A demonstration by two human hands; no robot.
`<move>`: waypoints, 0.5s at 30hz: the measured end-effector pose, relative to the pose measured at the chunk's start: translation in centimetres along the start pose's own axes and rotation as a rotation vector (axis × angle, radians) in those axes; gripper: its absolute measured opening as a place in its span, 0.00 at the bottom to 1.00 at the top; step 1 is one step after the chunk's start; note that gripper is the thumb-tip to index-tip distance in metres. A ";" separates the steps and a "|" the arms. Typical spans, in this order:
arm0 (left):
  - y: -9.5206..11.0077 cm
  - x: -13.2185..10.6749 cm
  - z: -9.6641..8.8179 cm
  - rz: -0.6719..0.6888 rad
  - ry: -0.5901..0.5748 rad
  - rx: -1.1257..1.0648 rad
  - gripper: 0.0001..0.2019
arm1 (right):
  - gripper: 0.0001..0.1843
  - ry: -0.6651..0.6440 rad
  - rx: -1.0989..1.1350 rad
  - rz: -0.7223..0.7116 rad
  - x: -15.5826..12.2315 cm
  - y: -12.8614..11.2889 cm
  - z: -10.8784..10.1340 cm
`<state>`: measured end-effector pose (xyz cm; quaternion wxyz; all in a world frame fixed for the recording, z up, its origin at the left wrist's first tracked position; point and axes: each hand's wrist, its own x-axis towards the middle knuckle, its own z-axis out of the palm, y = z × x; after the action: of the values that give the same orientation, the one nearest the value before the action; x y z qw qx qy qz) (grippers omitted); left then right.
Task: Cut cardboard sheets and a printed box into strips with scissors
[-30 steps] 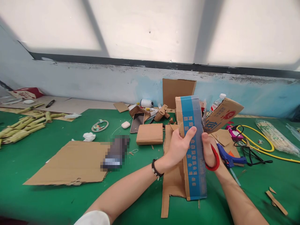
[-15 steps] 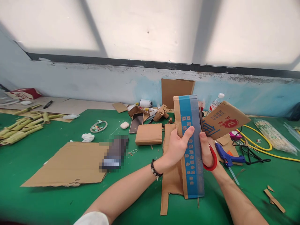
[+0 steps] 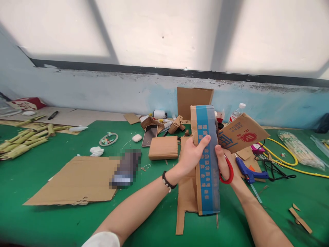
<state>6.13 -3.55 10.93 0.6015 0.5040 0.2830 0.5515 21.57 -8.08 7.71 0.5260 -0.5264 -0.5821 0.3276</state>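
In the head view, a piece of cardboard with a broad blue printed band stands upright in front of me. My left hand grips it from the left, thumb lying across the blue band. My right hand is closed on red-handled scissors at the right edge of this piece; the blades are mostly hidden. To the right of the scissors a cardboard flap with a red logo angles away; where it joins is hidden. A cut cardboard sheet lies underneath on the green table.
A blue glue gun with a black cord rests on the right, near a yellow hose and a bottle. A small cardboard box, a phone and a flat cardboard sheet lie to the left.
Both hands, the blue-banded cardboard and the scissors have shifted slightly left. The flap with the red logo has moved left and a little down.
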 end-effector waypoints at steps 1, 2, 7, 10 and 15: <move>0.3 0.5 -0.4 -0.005 0.042 -0.014 0.26 | 0.44 -0.046 -0.033 -0.014 0.1 -0.1 -0.1; 0.8 1.0 -0.9 -0.001 0.099 -0.043 0.26 | 0.44 -0.094 -0.064 -0.022 0.2 -0.1 -0.2; 4.2 3.3 -3.6 -0.026 0.227 -0.114 0.23 | 0.43 -0.306 -0.127 0.047 0.1 0.0 -0.5; 5.4 4.0 -5.1 -0.067 0.149 -0.096 0.22 | 0.38 -0.440 -0.119 0.061 0.1 -0.1 -1.6; 6.4 4.6 -7.5 -0.165 -0.020 -0.108 0.22 | 0.29 -0.520 -0.241 0.099 0.3 -0.3 -4.3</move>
<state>-1.92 2.29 15.31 0.6741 0.4514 0.2873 0.5093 25.59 -8.61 9.08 0.2761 -0.5112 -0.7057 0.4055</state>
